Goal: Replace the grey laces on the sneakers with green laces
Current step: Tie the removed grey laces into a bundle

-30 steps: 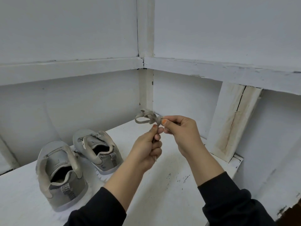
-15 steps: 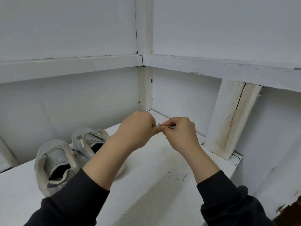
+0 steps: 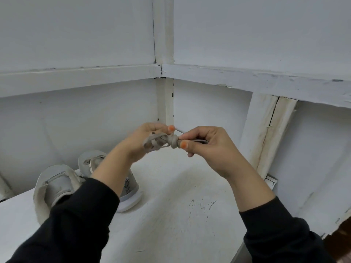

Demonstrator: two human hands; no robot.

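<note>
Work surface: white-painted shelf, scuffed and flecked, set in a corner of white board walls with a corner post, a horizontal rail and a stained slanted brace. Grey lace, coiled and knotted, is held above the shelf; left hand grips its loops with curled fingers, while right hand pinches the knot. Near sneaker and far sneaker stand unlaced at left, partly behind the left sleeve.

I log: left sleeve and right sleeve black, long, loose at the cuffs; forearms bare below them; orange polish on nails of left hand and right hand.
</note>
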